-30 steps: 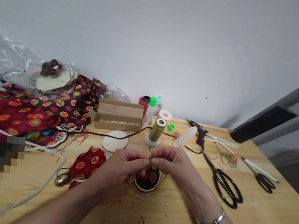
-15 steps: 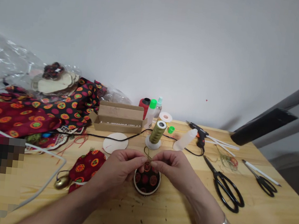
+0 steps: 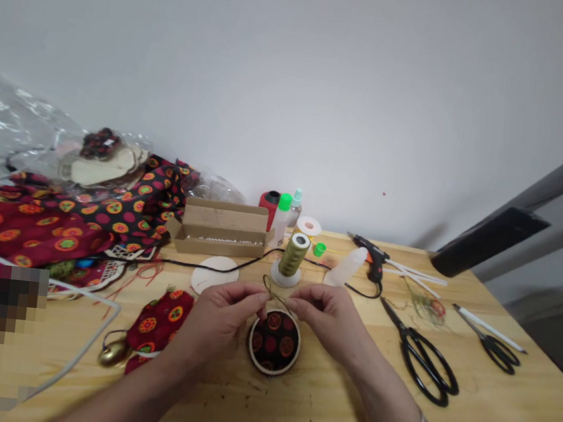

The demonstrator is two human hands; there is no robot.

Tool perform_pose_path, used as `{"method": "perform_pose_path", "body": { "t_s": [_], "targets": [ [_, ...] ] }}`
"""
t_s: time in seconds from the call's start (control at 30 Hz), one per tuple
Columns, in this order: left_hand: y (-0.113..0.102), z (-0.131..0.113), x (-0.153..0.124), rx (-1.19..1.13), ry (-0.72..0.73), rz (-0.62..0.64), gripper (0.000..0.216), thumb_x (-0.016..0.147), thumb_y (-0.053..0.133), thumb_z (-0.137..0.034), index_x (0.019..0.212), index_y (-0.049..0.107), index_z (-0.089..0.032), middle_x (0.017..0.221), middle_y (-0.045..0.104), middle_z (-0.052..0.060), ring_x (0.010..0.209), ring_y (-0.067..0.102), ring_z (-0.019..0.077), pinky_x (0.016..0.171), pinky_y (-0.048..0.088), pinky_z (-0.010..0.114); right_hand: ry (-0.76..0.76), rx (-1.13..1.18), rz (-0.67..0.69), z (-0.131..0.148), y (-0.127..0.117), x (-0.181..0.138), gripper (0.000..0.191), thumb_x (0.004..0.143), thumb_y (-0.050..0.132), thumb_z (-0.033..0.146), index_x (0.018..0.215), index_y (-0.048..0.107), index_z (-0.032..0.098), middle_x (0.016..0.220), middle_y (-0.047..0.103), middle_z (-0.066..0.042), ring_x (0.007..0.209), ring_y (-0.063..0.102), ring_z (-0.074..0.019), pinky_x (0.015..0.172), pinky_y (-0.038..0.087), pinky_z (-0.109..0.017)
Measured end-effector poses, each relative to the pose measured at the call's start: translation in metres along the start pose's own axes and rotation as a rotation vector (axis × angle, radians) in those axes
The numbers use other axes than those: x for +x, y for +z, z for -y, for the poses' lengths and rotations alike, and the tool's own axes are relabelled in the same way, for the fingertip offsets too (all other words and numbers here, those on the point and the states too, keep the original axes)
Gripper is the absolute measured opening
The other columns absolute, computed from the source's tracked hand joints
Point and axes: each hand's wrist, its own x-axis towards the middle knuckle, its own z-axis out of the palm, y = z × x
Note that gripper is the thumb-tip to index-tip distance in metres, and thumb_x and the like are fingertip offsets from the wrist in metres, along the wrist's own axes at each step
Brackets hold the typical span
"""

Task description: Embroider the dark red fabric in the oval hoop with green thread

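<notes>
Between my two hands is a thin olive thread (image 3: 276, 297), with a small loop standing up from it. My left hand (image 3: 228, 313) pinches the thread on one side with thumb and forefinger. On the other side the fingertips of my right hand (image 3: 325, 315) are closed on it too. Just below the fingertips lies a round dark fabric piece (image 3: 273, 342) with a pale rim and reddish circle motifs. A spool of olive thread (image 3: 294, 256) stands right behind the hands.
Black-handled scissors (image 3: 427, 360), smaller scissors (image 3: 497, 349) and a glue gun (image 3: 374, 258) lie at right. A white bottle (image 3: 346, 267) stands before the glue gun. At left are a red fabric piece (image 3: 159, 322), a brass bell (image 3: 113, 353), a cardboard box (image 3: 222, 248) and patterned cloth (image 3: 14, 216).
My fingertips have moved a little apart, and more of the thread shows between them. Its loop now leans left. More of the round fabric piece is uncovered.
</notes>
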Motion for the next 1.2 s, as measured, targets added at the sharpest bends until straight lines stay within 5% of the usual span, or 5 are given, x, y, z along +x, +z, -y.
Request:
{"method": "perform_pose_path", "body": {
  "t_s": [0.27,0.67,0.9,1.07,1.2],
  "targets": [
    [0.001,-0.002,-0.003,0.031,-0.004,-0.047,0.018,0.068,0.066,-0.028,0.055,0.066,-0.015,0.041,0.05,-0.006,0.037,0.034,0.0044,0.038,0.025,0.017,-0.17,-0.152,0.009,0.005,0.01,-0.013,0.023,0.081,0.054,0.033,0.07,0.065,0.016,0.058,0.06,-0.001,0.053,0.05,-0.0111,0.05,0.037,-0.022],
    [0.001,0.01,0.0,-0.37,-0.168,0.072,0.016,0.068,0.067,-0.023,0.059,0.061,-0.012,0.047,0.053,-0.005,0.037,0.035,0.0015,0.037,0.024,0.013,-0.908,-1.094,-0.035,-0.015,0.034,-0.026,0.015,0.079,0.042,0.007,0.077,0.055,0.016,0.065,0.055,-0.003,0.055,0.045,-0.0159,0.046,0.028,-0.03],
    [0.003,0.005,0.001,-0.475,-0.165,0.068,0.018,0.065,0.07,-0.018,0.052,0.058,-0.013,0.04,0.043,-0.008,0.036,0.034,0.0017,0.035,0.025,0.012,-1.281,-0.727,-0.039,0.0,0.029,-0.034,0.015,0.08,0.044,0.015,0.078,0.059,0.012,0.082,0.061,-0.009,0.072,0.054,-0.018,0.058,0.044,-0.031],
    [0.005,0.005,-0.001,-0.478,-0.16,0.099,0.006,0.063,0.072,-0.016,0.064,0.068,-0.013,0.043,0.049,-0.007,0.04,0.043,0.0024,0.039,0.032,0.011,-0.658,-0.167,-0.384,0.003,0.022,-0.023,0.015,0.082,0.048,0.016,0.078,0.062,0.014,0.091,0.06,-0.01,0.086,0.056,-0.0186,0.076,0.046,-0.033],
    [0.005,0.01,-0.004,-0.387,-0.169,0.118,0.009,0.064,0.072,-0.023,0.068,0.07,-0.015,0.049,0.057,-0.004,0.045,0.049,0.0057,0.046,0.038,0.015,-0.035,0.286,-0.138,-0.002,0.024,-0.009,0.023,0.079,0.056,0.034,0.075,0.063,0.012,0.069,0.062,-0.006,0.065,0.057,-0.0151,0.064,0.047,-0.03]
  ]
}}
